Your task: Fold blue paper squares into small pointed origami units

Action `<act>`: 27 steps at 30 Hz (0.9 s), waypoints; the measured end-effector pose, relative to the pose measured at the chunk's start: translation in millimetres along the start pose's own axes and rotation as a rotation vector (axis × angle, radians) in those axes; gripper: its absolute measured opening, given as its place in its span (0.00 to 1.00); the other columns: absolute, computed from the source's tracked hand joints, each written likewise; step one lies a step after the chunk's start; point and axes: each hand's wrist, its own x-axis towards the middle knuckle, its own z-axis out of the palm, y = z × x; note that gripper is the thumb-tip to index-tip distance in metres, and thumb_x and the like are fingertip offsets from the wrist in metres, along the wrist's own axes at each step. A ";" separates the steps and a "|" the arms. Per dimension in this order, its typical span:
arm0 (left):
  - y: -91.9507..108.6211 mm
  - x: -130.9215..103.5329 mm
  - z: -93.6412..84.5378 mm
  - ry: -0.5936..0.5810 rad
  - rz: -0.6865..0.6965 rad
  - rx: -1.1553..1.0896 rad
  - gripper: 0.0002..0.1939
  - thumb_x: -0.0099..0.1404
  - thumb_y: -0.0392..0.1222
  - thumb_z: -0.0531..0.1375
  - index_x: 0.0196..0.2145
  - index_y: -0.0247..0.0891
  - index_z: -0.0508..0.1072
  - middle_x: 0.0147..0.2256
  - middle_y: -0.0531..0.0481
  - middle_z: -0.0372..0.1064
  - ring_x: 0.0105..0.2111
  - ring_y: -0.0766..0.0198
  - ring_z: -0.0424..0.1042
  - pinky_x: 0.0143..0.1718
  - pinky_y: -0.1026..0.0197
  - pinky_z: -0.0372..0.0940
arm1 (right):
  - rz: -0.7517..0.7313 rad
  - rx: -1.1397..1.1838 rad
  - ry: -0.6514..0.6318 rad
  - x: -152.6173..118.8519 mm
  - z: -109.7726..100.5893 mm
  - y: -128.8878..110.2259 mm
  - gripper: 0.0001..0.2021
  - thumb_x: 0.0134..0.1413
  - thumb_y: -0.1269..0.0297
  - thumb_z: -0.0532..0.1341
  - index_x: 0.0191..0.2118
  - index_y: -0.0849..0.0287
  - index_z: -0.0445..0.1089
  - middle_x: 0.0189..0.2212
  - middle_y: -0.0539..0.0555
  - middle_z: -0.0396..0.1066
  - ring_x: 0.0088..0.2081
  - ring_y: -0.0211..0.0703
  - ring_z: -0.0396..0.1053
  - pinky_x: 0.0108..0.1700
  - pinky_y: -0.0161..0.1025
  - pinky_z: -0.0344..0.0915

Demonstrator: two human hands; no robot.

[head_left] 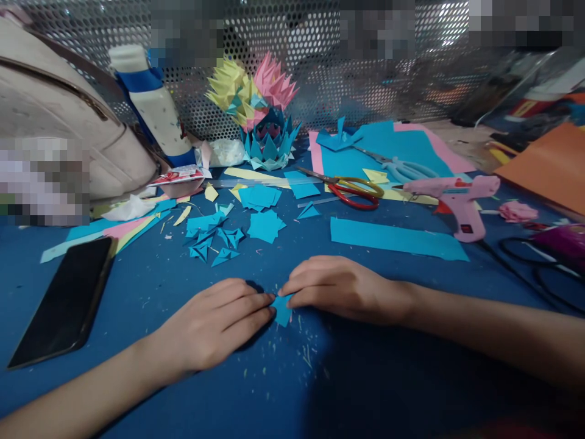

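A small blue piece of paper (pixel 282 312) lies on the dark blue tabletop between my two hands. My left hand (pixel 219 320) presses its left edge with the fingertips, fingers held together. From the other side, my right hand (pixel 336 283) grips the paper's upper right part, its fingers closed and bent. The fingers cover part of the paper, so its full shape is hidden. Just beyond my hands lie folded blue paper pieces (pixel 210 235) and two stacks of blue paper squares (pixel 266 227).
A phone (pixel 64 299) lies at the left. Red-and-yellow-handled scissors (pixel 356 190), a pink glue gun (pixel 457 198) and a blue paper strip (pixel 395 238) lie beyond my right hand. Behind stand a bottle (pixel 155 110) and folded paper flowers (pixel 269 140). Paper scraps litter the table.
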 end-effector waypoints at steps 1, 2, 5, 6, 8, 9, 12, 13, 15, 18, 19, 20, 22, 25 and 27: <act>-0.1 0.2 0.0 -0.003 0.002 0.002 0.19 0.77 0.32 0.43 0.53 0.30 0.71 0.48 0.38 0.75 0.48 0.57 0.72 0.51 0.52 0.69 | 0.000 0.001 0.000 0.0 0.1 -0.1 0.11 0.71 0.69 0.51 0.49 0.61 0.70 0.50 0.56 0.75 0.51 0.39 0.71 0.55 0.40 0.66; -0.3 0.5 0.0 -0.007 0.006 0.005 0.19 0.77 0.32 0.43 0.53 0.30 0.71 0.48 0.39 0.75 0.48 0.57 0.72 0.51 0.52 0.68 | 0.001 0.003 0.001 -0.1 0.3 -0.1 0.11 0.71 0.69 0.51 0.49 0.60 0.70 0.50 0.56 0.75 0.51 0.39 0.71 0.55 0.40 0.66; -0.7 1.3 -0.2 -0.023 0.017 0.012 0.19 0.78 0.32 0.43 0.52 0.30 0.72 0.48 0.40 0.75 0.47 0.58 0.71 0.52 0.52 0.67 | 0.008 0.008 0.013 -1.0 1.7 0.1 0.11 0.71 0.69 0.52 0.49 0.59 0.70 0.50 0.55 0.76 0.51 0.38 0.71 0.55 0.39 0.66; -0.8 1.5 -0.5 -0.022 0.021 0.014 0.18 0.78 0.32 0.44 0.52 0.30 0.72 0.48 0.40 0.75 0.47 0.58 0.72 0.52 0.52 0.67 | 0.011 0.012 0.019 -1.3 2.2 0.4 0.10 0.71 0.69 0.52 0.48 0.59 0.71 0.50 0.55 0.76 0.51 0.38 0.71 0.54 0.39 0.66; -1.1 1.9 -1.5 -0.019 0.025 0.015 0.18 0.78 0.32 0.44 0.51 0.30 0.72 0.47 0.41 0.76 0.46 0.59 0.72 0.51 0.53 0.67 | 0.016 0.024 0.029 -1.5 3.1 0.8 0.10 0.70 0.68 0.53 0.48 0.59 0.71 0.49 0.54 0.76 0.50 0.38 0.71 0.54 0.38 0.66; -1.2 2.1 -2.1 -0.019 0.028 0.014 0.18 0.78 0.32 0.44 0.51 0.30 0.73 0.47 0.41 0.76 0.46 0.59 0.71 0.51 0.53 0.67 | 0.019 0.035 0.031 -1.4 3.3 0.9 0.10 0.70 0.68 0.54 0.48 0.59 0.71 0.49 0.54 0.76 0.50 0.38 0.71 0.53 0.38 0.66; -1.5 2.4 -3.7 -0.021 0.034 0.023 0.18 0.78 0.32 0.44 0.50 0.30 0.73 0.47 0.42 0.76 0.46 0.59 0.71 0.52 0.54 0.66 | 0.029 0.063 0.033 -0.7 2.6 0.8 0.10 0.70 0.68 0.53 0.48 0.60 0.72 0.48 0.54 0.76 0.50 0.38 0.71 0.53 0.38 0.66; -1.6 2.5 -4.0 -0.022 0.036 0.027 0.18 0.78 0.32 0.44 0.50 0.31 0.73 0.47 0.42 0.76 0.46 0.60 0.71 0.52 0.54 0.66 | 0.030 0.068 0.032 -0.4 2.3 0.8 0.11 0.70 0.68 0.53 0.48 0.60 0.72 0.48 0.54 0.76 0.50 0.38 0.71 0.53 0.38 0.67; -1.7 2.8 -4.3 -0.026 0.037 0.031 0.18 0.78 0.32 0.43 0.50 0.31 0.73 0.47 0.42 0.76 0.47 0.60 0.71 0.52 0.54 0.66 | 0.033 0.081 0.036 0.0 1.8 0.9 0.11 0.71 0.67 0.52 0.47 0.60 0.72 0.48 0.54 0.76 0.49 0.39 0.72 0.53 0.38 0.67; -1.6 3.7 -4.2 -0.023 0.042 0.026 0.18 0.78 0.32 0.44 0.49 0.30 0.73 0.47 0.42 0.76 0.46 0.60 0.71 0.52 0.54 0.65 | 0.054 0.105 0.045 0.1 2.3 1.5 0.12 0.71 0.66 0.53 0.47 0.59 0.72 0.47 0.54 0.77 0.48 0.39 0.72 0.52 0.37 0.67; -1.5 3.9 -4.0 -0.019 0.044 0.028 0.18 0.78 0.31 0.44 0.49 0.30 0.73 0.47 0.42 0.76 0.46 0.60 0.71 0.52 0.54 0.65 | 0.057 0.104 0.042 0.1 2.5 1.7 0.11 0.71 0.65 0.53 0.47 0.58 0.73 0.47 0.53 0.77 0.48 0.39 0.72 0.52 0.36 0.67; -1.4 4.1 -3.8 -0.018 0.045 0.033 0.18 0.77 0.31 0.45 0.49 0.30 0.73 0.46 0.42 0.76 0.46 0.60 0.71 0.52 0.54 0.65 | 0.053 0.097 0.035 -0.1 2.8 1.8 0.11 0.71 0.65 0.53 0.47 0.58 0.73 0.47 0.53 0.77 0.48 0.39 0.72 0.52 0.36 0.67; -1.0 4.1 -3.3 -0.013 0.046 0.045 0.17 0.77 0.31 0.45 0.49 0.30 0.74 0.46 0.43 0.76 0.46 0.60 0.71 0.53 0.55 0.64 | 0.045 0.075 0.015 -0.5 3.1 1.8 0.12 0.71 0.65 0.53 0.47 0.57 0.73 0.48 0.52 0.76 0.49 0.38 0.72 0.53 0.36 0.66; -0.6 3.8 -3.5 -0.011 0.054 0.069 0.17 0.77 0.31 0.46 0.48 0.30 0.74 0.47 0.45 0.76 0.46 0.59 0.71 0.55 0.54 0.62 | 0.057 0.053 -0.010 -1.4 2.8 1.7 0.13 0.71 0.65 0.52 0.48 0.57 0.73 0.49 0.51 0.76 0.50 0.37 0.71 0.53 0.36 0.66; -0.9 3.9 -5.1 -0.013 0.064 0.097 0.17 0.77 0.32 0.46 0.48 0.31 0.75 0.48 0.46 0.77 0.46 0.59 0.72 0.55 0.53 0.62 | 0.043 0.036 -0.017 -2.1 2.6 2.0 0.13 0.72 0.65 0.52 0.49 0.58 0.73 0.50 0.52 0.76 0.51 0.37 0.71 0.54 0.37 0.66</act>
